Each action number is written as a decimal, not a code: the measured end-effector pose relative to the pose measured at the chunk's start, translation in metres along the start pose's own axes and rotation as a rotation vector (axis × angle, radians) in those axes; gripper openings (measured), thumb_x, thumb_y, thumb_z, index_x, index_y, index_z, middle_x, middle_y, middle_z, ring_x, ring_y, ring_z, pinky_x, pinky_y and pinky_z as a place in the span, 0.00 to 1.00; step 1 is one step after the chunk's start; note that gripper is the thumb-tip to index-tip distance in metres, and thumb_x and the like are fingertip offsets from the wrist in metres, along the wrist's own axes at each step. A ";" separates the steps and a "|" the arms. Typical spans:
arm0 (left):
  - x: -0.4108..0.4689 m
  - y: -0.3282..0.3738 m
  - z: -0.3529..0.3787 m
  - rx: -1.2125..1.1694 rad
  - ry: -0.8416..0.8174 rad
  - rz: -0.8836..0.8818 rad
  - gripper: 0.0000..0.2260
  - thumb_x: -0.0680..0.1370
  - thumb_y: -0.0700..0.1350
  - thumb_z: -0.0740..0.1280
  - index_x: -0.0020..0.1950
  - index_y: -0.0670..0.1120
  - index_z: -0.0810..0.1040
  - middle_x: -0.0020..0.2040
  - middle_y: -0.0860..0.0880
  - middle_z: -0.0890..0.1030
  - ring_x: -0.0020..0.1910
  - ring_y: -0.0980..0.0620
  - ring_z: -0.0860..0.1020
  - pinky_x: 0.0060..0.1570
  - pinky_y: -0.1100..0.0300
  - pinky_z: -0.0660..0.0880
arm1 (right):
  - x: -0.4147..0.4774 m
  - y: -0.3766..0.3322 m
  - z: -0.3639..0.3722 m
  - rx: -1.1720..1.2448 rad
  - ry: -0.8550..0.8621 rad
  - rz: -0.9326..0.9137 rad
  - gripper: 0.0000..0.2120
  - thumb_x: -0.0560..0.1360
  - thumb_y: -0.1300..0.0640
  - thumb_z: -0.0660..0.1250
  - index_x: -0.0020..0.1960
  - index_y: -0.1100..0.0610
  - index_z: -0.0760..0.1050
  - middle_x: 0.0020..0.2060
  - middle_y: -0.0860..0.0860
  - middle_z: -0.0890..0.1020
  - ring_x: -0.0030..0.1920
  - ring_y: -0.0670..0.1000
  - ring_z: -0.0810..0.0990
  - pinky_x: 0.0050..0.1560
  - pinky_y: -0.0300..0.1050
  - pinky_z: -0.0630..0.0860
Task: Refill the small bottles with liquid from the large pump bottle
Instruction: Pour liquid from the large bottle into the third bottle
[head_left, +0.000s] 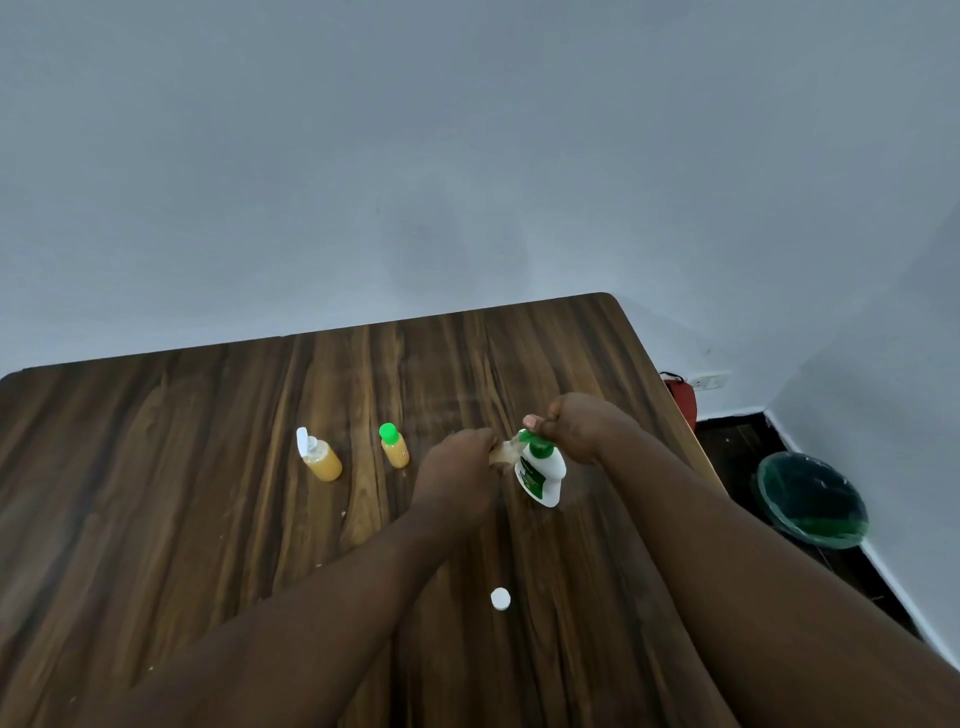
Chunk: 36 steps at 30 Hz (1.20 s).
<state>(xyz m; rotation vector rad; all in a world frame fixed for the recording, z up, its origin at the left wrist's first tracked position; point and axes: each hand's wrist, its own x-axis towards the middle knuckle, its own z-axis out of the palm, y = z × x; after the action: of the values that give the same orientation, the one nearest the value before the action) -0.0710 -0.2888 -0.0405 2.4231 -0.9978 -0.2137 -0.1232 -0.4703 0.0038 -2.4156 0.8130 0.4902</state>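
Head | left hand grips small bottle | right hand grips pump | table edge near

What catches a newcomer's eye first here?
Both hands meet mid-table: the right hand grips the green pump head of the large white pump bottle, while the left hand holds a small clear bottle at its spout. To their left stand a white-capped orange bottle and a green-capped orange bottle; a round white cap lies nearer the camera.
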 end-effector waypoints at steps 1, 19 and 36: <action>0.000 0.001 -0.001 0.006 0.000 0.005 0.03 0.80 0.47 0.70 0.52 0.50 0.80 0.45 0.54 0.80 0.43 0.55 0.77 0.39 0.60 0.69 | -0.001 0.000 0.001 0.000 0.002 -0.001 0.24 0.80 0.37 0.58 0.51 0.58 0.77 0.43 0.55 0.80 0.47 0.54 0.79 0.47 0.48 0.72; 0.001 0.000 0.001 -0.007 -0.005 -0.001 0.03 0.80 0.47 0.70 0.52 0.50 0.81 0.46 0.53 0.81 0.44 0.54 0.77 0.40 0.59 0.71 | 0.002 0.003 0.001 0.007 0.009 0.003 0.25 0.79 0.36 0.60 0.51 0.58 0.78 0.44 0.55 0.82 0.47 0.54 0.80 0.48 0.48 0.73; 0.005 -0.003 0.005 -0.017 -0.008 -0.005 0.03 0.80 0.47 0.69 0.51 0.50 0.81 0.45 0.54 0.81 0.44 0.54 0.78 0.40 0.60 0.70 | 0.003 0.006 0.007 0.034 0.006 0.009 0.25 0.80 0.36 0.58 0.51 0.58 0.78 0.44 0.55 0.81 0.47 0.54 0.80 0.51 0.50 0.75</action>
<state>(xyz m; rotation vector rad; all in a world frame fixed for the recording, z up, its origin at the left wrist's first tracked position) -0.0675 -0.2924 -0.0458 2.4111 -0.9891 -0.2328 -0.1260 -0.4716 -0.0058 -2.3846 0.8288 0.4695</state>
